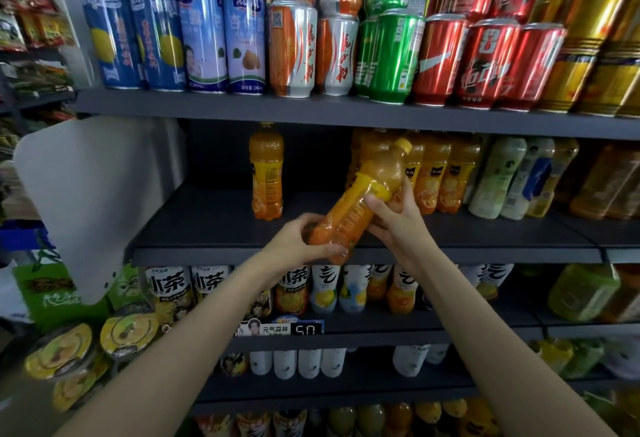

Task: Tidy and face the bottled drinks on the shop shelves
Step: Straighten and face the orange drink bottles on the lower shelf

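An orange juice bottle (363, 196) with a yellow label and yellow cap is tilted in the air in front of the middle shelf (214, 222), cap up and to the right. My left hand (304, 239) grips its base. My right hand (398, 218) holds its middle from the right. One matching bottle (266, 170) stands alone upright on the shelf to the left. A row of the same orange bottles (436, 173) stands behind and to the right of the held one.
Pale green and white bottles (495, 177) continue the row to the right. Cans (294, 45) fill the shelf above. Tea and juice bottles (322, 287) line the shelf below. A white end panel (93, 194) bounds the shelf at left, with cup snacks (128, 332) beneath.
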`<state>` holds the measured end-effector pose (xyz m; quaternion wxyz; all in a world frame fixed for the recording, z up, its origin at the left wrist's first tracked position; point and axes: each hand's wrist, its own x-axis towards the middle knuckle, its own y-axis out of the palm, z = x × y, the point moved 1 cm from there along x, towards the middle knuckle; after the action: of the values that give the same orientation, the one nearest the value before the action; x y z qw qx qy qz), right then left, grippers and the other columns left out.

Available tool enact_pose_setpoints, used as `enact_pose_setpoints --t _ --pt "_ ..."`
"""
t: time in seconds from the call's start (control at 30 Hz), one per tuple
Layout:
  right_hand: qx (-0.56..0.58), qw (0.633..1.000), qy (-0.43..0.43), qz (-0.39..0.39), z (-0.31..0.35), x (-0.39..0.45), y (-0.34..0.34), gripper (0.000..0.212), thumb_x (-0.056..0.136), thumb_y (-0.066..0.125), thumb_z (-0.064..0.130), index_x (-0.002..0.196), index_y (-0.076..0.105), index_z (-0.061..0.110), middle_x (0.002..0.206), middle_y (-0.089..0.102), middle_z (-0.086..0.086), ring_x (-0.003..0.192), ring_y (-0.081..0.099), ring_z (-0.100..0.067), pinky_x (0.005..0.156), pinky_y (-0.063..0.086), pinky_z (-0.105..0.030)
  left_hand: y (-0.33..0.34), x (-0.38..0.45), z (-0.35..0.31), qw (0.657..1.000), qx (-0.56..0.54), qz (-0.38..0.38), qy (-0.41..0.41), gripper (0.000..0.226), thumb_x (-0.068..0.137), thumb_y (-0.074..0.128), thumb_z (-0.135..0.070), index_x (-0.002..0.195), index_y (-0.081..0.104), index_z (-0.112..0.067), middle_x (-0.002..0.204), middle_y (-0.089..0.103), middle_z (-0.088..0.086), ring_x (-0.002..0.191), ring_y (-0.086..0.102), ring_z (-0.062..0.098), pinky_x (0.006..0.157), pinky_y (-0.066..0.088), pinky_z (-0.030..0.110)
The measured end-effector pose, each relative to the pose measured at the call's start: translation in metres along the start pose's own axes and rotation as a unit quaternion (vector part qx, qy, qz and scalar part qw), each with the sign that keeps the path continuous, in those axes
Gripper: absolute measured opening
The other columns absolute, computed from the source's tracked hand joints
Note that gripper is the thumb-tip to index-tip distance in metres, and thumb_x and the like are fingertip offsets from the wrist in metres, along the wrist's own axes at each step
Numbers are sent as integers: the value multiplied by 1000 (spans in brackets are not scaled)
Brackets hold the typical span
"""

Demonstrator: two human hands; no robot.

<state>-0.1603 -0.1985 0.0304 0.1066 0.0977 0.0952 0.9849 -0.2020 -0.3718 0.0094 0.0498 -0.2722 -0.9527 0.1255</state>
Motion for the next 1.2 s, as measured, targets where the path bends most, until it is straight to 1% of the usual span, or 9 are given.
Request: enact_pose_setpoints --t 0.13,0.23,0.3,0.5,0.63,0.77,0.9,1.0,1.2 --pt "-10 996 56 -67 -4 0 12 62 86 68 24 136 32 26 120 59 -5 101 63 -23 74 58 -32 11 5 11 934 249 -196 166 69 64 84 -18 123 46 -16 120 45 4 111 43 20 91 39 31" --pt "54 987 95 -114 -5 1 16 60 78 76 22 128 46 7 114 63 -13 96 65 -25 68 59 -32 11 4 15 856 363 -256 265 77 57 86 -8 123 46 -12 115 48 15 107 46 36 89 43 46" --pt "59 988 94 -104 -3 3 16 59 76 77 19 125 49 4 112 65 -15 96 66 -26 71 59 -33 9 4 17 836 383 -268 287 81 55 86 -8 122 40 -17 113 49 17 104 48 38 87 44 45" --pt "-66 991 11 -112 0 24 9 64 70 82 15 121 44 15 117 60 -7 107 61 -23 86 56 -40 -3 11 16 890 321 -206 248 59 74 76 -14 126 48 -10 124 43 8 117 43 24 96 40 33" --pt "-245 963 -53 -99 -10 38 8 72 69 83 18 129 42 13 118 59 -4 110 57 -20 92 48 -34 -28 14 24 896 259 -292 210 44 84 66 -12 124 48 -11 118 50 4 111 45 17 85 31 17" --pt "-352 930 -85 -70 -15 66 19 73 73 81 19 133 39 10 124 57 -9 114 55 -25 94 45 -33 -53 25 33 890 242 -358 143 49 82 69 -13 125 47 -7 121 49 8 114 44 22 86 30 19" --pt "-425 896 -124 -48 -19 100 36 60 80 75 16 127 42 0 120 58 -16 112 55 -30 79 35 -14 -64 39 33 900 204 -373 94 56 80 72 -17 127 44 -6 125 48 9 118 44 22 90 30 21" --pt "-410 905 -102 -56 -25 116 38 61 83 71 21 132 39 2 121 58 -15 116 53 -29 97 39 -28 -66 52 38 906 191 -367 84 61 78 74 -19 128 42 -5 125 47 9 119 44 21 90 31 20" --pt "-462 880 -70 -92 -79 105 24 56 81 72 18 128 46 3 118 58 -13 110 56 -30 89 46 -37 -72 80 45 926 128 -355 24 68 79 73 -17 135 36 -4 131 48 13 122 46 25 90 32 22"
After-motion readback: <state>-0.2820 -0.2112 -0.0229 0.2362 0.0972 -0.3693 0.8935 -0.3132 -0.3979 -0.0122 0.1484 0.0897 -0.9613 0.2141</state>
